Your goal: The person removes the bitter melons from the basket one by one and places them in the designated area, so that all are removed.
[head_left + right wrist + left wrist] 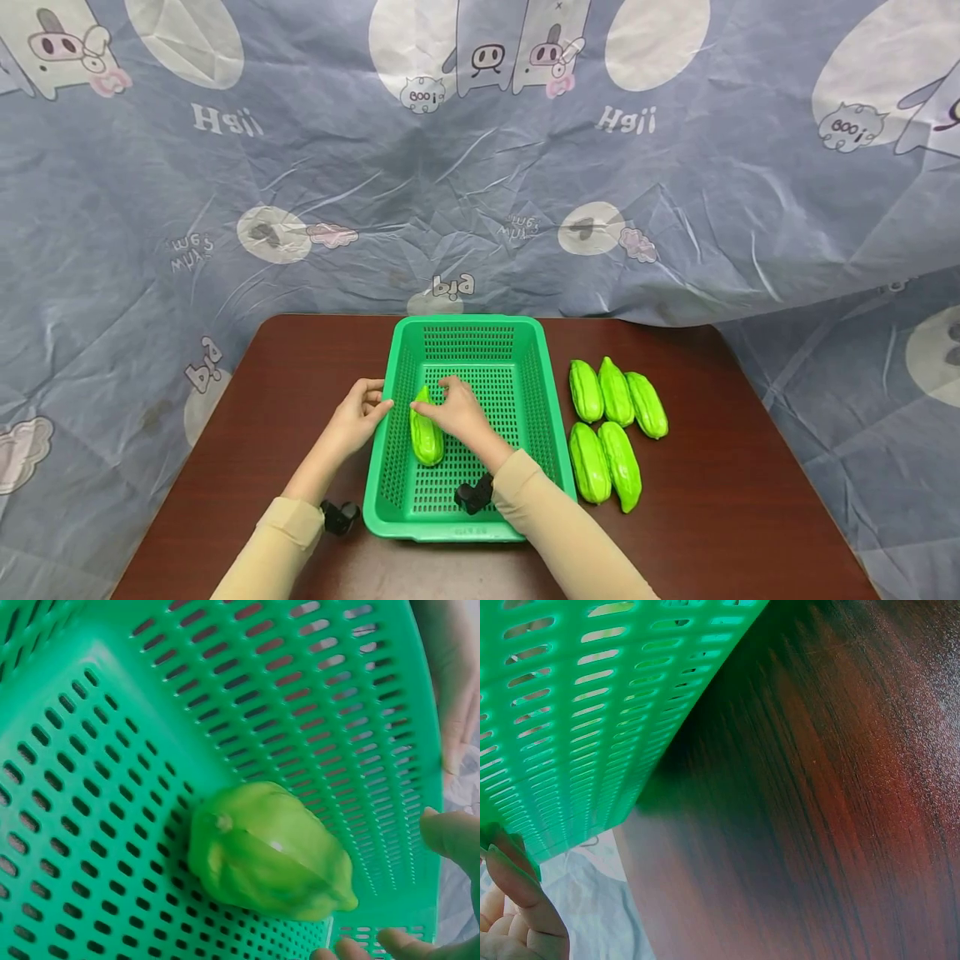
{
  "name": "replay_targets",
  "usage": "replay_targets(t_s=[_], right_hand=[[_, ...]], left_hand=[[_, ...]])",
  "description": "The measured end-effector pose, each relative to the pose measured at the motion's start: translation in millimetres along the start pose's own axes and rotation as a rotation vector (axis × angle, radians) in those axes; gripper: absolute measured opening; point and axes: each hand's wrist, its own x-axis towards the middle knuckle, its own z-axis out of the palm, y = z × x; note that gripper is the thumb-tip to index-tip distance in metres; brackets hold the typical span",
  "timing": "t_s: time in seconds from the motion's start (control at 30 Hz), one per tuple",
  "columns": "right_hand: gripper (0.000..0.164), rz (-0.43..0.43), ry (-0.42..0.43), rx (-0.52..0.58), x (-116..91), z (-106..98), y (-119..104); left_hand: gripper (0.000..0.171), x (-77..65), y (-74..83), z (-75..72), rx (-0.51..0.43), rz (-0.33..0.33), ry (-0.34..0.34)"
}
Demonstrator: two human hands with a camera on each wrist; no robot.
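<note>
A green plastic basket (471, 533) with slotted walls stands on the table. My left hand (362, 414) holds its left rim; in the left wrist view, fingers (525, 889) bend at the basket's edge (577, 836). One bright green, ridged bitter melon (427, 437) lies inside, near the left wall. Over its far end is my right hand (457, 411), thumb and fingers spread apart. The right wrist view shows the melon (270, 855) resting on the basket floor, with a gap between it and the right hand's fingers (450, 832).
Several more bitter melons (617, 396) lie in two rows on the brown table (720, 467), right of the basket. Behind the table hangs a grey-blue patterned cloth (480, 183). Small black devices (474, 496) sit at both wrists.
</note>
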Motion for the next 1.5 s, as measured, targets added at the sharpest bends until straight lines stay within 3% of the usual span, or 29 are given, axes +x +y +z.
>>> replay_targets(t_s=[0.27,0.63,0.97,1.2,1.5], right_hand=[[0.070,0.028,-0.045,-0.091,-4.5,12.8,3.0],[0.069,0.038,-0.097,-0.133,-4.0,19.8,12.8],[0.061,0.063,-0.109,-0.031,-2.9,17.7,13.9],[0.066,0.072,-0.081,0.004,-2.0,7.0,6.8],[0.068,0.037,-0.027,0.086,-5.2,-29.3,-7.1]], left_hand=[[0.043,-0.7,0.7,1.9,0.007,-0.010,-0.006],[0.042,-2.5,-1.6,4.4,-0.001,-0.025,0.001],[0.042,-3.3,-0.1,5.4,0.000,-0.026,0.005],[0.043,-3.8,0.0,4.5,0.011,-0.037,0.000],[0.043,-2.8,2.7,0.9,0.020,-0.017,0.004]])
